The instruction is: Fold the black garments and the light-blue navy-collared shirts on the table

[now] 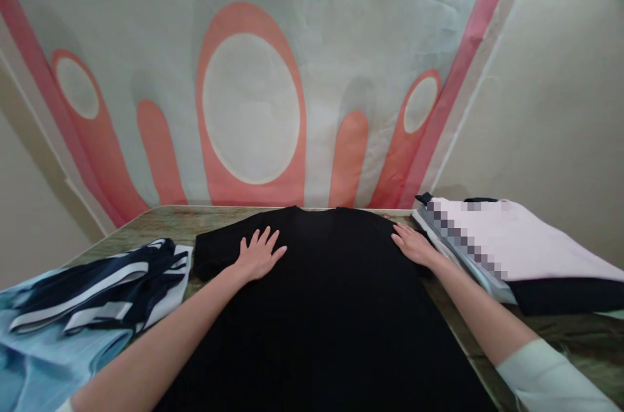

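Observation:
A black T-shirt lies spread flat in front of me, its neckline at the far side and its lower part running out of view towards me. My left hand rests on the shirt near the left shoulder, fingers spread. On the right sleeve side lies my right hand, palm down with its fingers stretched out. Neither hand grips the cloth. The left sleeve shows beyond my left forearm, while the right sleeve is mostly hidden under my right hand and forearm.
To the left are dark striped garments on light blue denim. A stack of folded clothes, topped by a pale pink garment, sits at the right. The wood-patterned table meets a wall hanging with orange shapes behind.

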Demonstrator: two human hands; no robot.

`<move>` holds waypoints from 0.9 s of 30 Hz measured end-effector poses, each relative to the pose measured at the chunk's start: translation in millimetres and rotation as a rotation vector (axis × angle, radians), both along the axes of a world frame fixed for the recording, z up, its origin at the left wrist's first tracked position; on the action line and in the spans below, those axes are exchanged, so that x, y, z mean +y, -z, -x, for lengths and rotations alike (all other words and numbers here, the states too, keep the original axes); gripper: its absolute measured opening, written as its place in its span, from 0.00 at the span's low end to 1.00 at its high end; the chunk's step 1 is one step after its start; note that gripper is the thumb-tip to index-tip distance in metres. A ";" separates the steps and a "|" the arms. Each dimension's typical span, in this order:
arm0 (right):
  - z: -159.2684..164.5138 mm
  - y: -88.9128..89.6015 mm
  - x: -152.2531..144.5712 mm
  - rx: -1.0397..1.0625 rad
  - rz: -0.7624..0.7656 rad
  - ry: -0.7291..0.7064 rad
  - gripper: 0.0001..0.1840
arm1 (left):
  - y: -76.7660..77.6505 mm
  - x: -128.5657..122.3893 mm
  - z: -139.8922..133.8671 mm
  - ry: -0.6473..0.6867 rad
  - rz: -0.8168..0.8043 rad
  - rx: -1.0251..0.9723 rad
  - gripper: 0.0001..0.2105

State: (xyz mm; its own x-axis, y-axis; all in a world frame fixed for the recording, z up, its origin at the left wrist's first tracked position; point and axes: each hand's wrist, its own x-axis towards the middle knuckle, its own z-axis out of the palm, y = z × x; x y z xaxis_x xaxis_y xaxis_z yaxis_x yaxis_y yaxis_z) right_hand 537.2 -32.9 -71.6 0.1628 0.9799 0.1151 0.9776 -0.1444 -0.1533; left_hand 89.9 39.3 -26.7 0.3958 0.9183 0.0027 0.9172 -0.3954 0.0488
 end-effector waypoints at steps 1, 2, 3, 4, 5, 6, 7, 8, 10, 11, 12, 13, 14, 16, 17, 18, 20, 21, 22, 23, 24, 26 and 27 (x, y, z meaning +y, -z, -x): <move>-4.4 0.2 -3.0 -0.007 -0.023 -0.019 0.31 | -2.6 1.9 5.6 0.033 0.001 -0.002 0.31; -6.9 -0.1 -5.2 -0.014 -0.044 -0.035 0.30 | -5.4 5.0 12.3 0.057 -0.016 -0.006 0.31; -8.0 -0.4 -6.6 -0.020 -0.061 -0.044 0.30 | -8.3 9.2 20.5 0.061 -0.051 -0.010 0.30; -8.0 -0.6 -7.4 -0.024 -0.075 -0.047 0.30 | -11.1 14.3 30.3 0.038 -0.096 -0.011 0.29; -7.4 -0.4 -7.7 -0.028 -0.088 -0.045 0.30 | -13.6 20.0 41.5 -0.008 -0.145 -0.009 0.28; -6.7 0.1 -7.7 -0.032 -0.100 -0.043 0.29 | -15.8 25.9 53.7 -0.082 -0.184 -0.003 0.26; -6.1 1.0 -7.4 -0.036 -0.111 -0.041 0.29 | -17.5 31.5 66.2 -0.168 -0.191 0.005 0.25; -5.9 2.3 -6.9 -0.040 -0.120 -0.039 0.29 | -18.7 36.5 78.1 -0.246 -0.175 0.014 0.24; -7.1 5.6 -5.8 -0.044 -0.129 -0.031 0.29 | -19.7 43.5 97.5 -0.346 -0.123 0.028 0.22; -8.3 7.5 -5.1 -0.044 -0.127 -0.031 0.29 | -19.6 45.5 104.2 -0.367 -0.102 0.034 0.22; -9.8 9.3 -4.4 -0.044 -0.123 -0.033 0.29 | -19.4 46.8 108.6 -0.376 -0.090 0.039 0.22; -11.5 11.0 -3.7 -0.045 -0.120 -0.036 0.29 | -19.3 47.8 111.0 -0.381 -0.089 0.045 0.22; -13.0 12.6 -3.0 -0.047 -0.118 -0.040 0.29 | -19.5 48.7 111.9 -0.388 -0.094 0.053 0.23; -15.6 15.1 -1.8 -0.053 -0.122 -0.044 0.29 | -21.5 51.4 110.6 -0.407 -0.099 0.068 0.25; -16.5 16.1 -1.2 -0.058 -0.127 -0.044 0.29 | -23.2 53.3 109.4 -0.414 -0.094 0.070 0.26; -17.3 17.0 -0.8 -0.065 -0.133 -0.046 0.29 | -25.4 55.4 108.4 -0.415 -0.083 0.068 0.26; -18.4 18.3 -0.2 -0.086 -0.143 -0.052 0.29 | -30.3 59.6 107.0 -0.391 -0.053 0.048 0.23; -19.0 19.0 0.0 -0.098 -0.149 -0.058 0.29 | -32.7 61.3 106.8 -0.368 -0.043 0.034 0.22; -19.6 19.7 0.1 -0.110 -0.155 -0.065 0.29 | -34.8 62.5 107.0 -0.340 -0.041 0.021 0.20; -20.3 20.5 0.3 -0.119 -0.162 -0.072 0.29 | -36.7 63.2 107.4 -0.314 -0.049 0.009 0.19; -21.0 21.4 0.5 -0.125 -0.169 -0.080 0.29 | -38.1 63.2 107.9 -0.293 -0.068 -0.001 0.19; -22.3 23.2 1.1 -0.126 -0.186 -0.092 0.29 | -39.6 61.6 108.6 -0.270 -0.134 -0.013 0.18; -22.8 24.0 1.3 -0.122 -0.196 -0.093 0.28 | -39.8 60.0 108.1 -0.269 -0.172 -0.017 0.18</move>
